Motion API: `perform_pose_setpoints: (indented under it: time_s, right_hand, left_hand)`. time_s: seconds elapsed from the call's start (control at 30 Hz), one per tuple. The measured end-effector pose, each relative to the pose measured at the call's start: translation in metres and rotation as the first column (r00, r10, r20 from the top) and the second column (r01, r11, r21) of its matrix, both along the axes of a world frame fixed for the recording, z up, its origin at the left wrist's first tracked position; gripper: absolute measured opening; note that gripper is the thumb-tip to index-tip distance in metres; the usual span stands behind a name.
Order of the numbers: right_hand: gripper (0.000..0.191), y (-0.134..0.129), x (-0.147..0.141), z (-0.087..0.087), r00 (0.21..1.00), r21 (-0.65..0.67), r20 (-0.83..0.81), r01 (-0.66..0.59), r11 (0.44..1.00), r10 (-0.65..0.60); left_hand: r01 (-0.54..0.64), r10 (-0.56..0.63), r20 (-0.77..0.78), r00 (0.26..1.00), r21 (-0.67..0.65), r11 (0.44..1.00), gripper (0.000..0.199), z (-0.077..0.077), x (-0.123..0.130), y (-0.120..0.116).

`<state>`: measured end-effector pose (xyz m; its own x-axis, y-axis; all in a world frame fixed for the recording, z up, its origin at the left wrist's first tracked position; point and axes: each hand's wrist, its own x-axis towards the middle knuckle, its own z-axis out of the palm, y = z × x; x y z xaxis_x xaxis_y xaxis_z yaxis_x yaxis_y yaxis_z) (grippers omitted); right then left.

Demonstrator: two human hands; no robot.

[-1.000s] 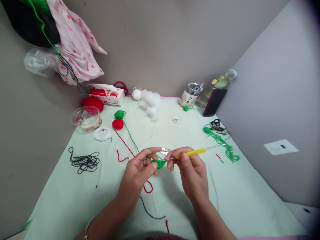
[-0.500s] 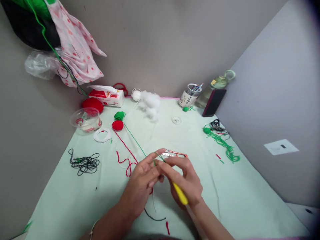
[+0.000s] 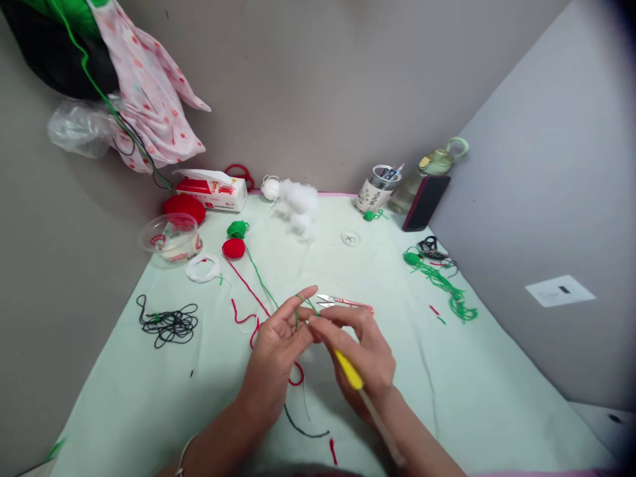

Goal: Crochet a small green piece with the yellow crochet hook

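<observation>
Green yarn (image 3: 297, 317) loops over the raised index finger of my left hand (image 3: 278, 351), whose thumb and other fingers close on the working end. My right hand (image 3: 365, 351) grips a crochet hook by its yellow handle (image 3: 349, 370); the fingers cover its tip, close against the left fingertips. Any stitches between the hands are hidden. The green strand runs back to a small green yarn ball (image 3: 238, 230) beside a red yarn ball (image 3: 233, 249). Just beyond the right fingers lie thread snips (image 3: 345, 302) with orange-red handles.
Black cord (image 3: 169, 326) lies tangled at left, near a white yarn ring (image 3: 203, 269) and a clear tub (image 3: 171, 238). White stuffing (image 3: 299, 205) sits at the back. Right of it stand a pen can (image 3: 373, 191), a phone (image 3: 426, 204) and a bottle (image 3: 437, 162). Green yarn pieces (image 3: 440, 281) lie at right.
Both hands have shifted slightly left, and the right hand with the hook has turned a little. The green strand to the ball has gone from taut to slack. More of the snips shows.
</observation>
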<state>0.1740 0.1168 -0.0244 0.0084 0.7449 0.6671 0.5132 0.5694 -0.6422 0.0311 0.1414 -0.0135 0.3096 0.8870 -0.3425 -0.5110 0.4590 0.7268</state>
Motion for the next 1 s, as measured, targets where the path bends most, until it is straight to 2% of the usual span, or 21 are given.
perform_pose_setpoints:
  time_s: [0.03, 0.1, 0.17, 0.27, 0.33, 0.4, 0.47, 0.6, 0.67, 0.73, 0.8, 0.9, 1.0]
  right_hand:
    - [0.048, -0.001, 0.001, -0.001, 0.999, 0.034, 0.04, -0.002, 0.999, 0.001]
    - [0.044, 0.0, 0.006, 0.0, 0.999, -0.006, -0.037, -0.01, 1.0, 0.01]
    - [0.031, 0.002, 0.011, 0.005, 0.964, -0.126, -0.267, -0.035, 0.991, 0.0]
    - [0.022, 0.007, 0.014, 0.011, 0.823, -0.239, -0.568, -0.185, 0.953, 0.018]
    - [0.02, 0.009, 0.013, 0.012, 0.81, -0.277, -0.585, -0.248, 0.928, 0.041]
    - [0.019, 0.009, 0.01, 0.011, 0.85, -0.318, -0.525, -0.233, 0.919, 0.034]
    - [0.02, 0.009, 0.01, 0.009, 0.852, -0.347, -0.524, -0.219, 0.912, 0.005]
    - [0.025, 0.009, 0.012, 0.007, 0.748, -0.378, -0.663, -0.296, 0.877, -0.033]
    - [0.027, 0.01, 0.013, 0.009, 0.721, -0.374, -0.692, -0.323, 0.869, -0.029]
    - [0.027, 0.009, 0.013, 0.011, 0.739, -0.359, -0.674, -0.317, 0.878, -0.009]
    - [0.025, 0.007, 0.012, 0.013, 0.813, -0.346, -0.583, -0.259, 0.902, 0.01]
    - [0.024, 0.002, 0.01, 0.011, 0.949, -0.239, -0.31, -0.142, 0.96, 0.064]
    - [0.03, -0.004, 0.007, 0.005, 0.998, -0.074, 0.013, -0.059, 0.995, 0.06]
  left_hand:
    - [0.037, -0.034, 0.046, 0.998, -0.05, 0.998, 0.045, 0.0, 0.0, 0.001]
    - [0.117, -0.098, 0.14, 0.985, -0.137, 0.984, 0.04, 0.001, -0.002, 0.003]
    - [0.141, -0.109, 0.196, 0.974, -0.157, 0.977, 0.035, 0.002, -0.005, 0.006]
    - [0.086, -0.07, 0.171, 0.983, -0.088, 0.992, 0.03, 0.003, -0.008, 0.008]
    - [0.093, -0.093, 0.11, 0.99, 0.001, 0.996, 0.03, 0.002, -0.008, 0.007]
    - [0.125, -0.128, 0.039, 0.991, 0.079, 0.989, 0.032, -0.001, -0.008, 0.005]
    - [0.145, -0.143, -0.026, 0.989, 0.119, 0.982, 0.032, -0.003, -0.009, 0.003]
    - [0.129, -0.115, -0.107, 0.988, 0.127, 0.984, 0.029, -0.005, -0.011, 0.002]
    - [0.099, -0.082, -0.131, 0.988, 0.128, 0.987, 0.029, -0.004, -0.011, 0.003]
    - [0.072, -0.048, -0.166, 0.985, 0.144, 0.987, 0.029, -0.002, -0.012, 0.004]
    - [0.055, -0.014, -0.224, 0.974, 0.178, 0.983, 0.028, -0.001, -0.012, 0.004]
    - [0.027, 0.054, -0.335, 0.941, 0.232, 0.972, 0.027, 0.001, -0.01, 0.002]
    - [-0.03, 0.111, -0.368, 0.923, 0.219, 0.975, 0.035, 0.001, -0.007, -0.002]
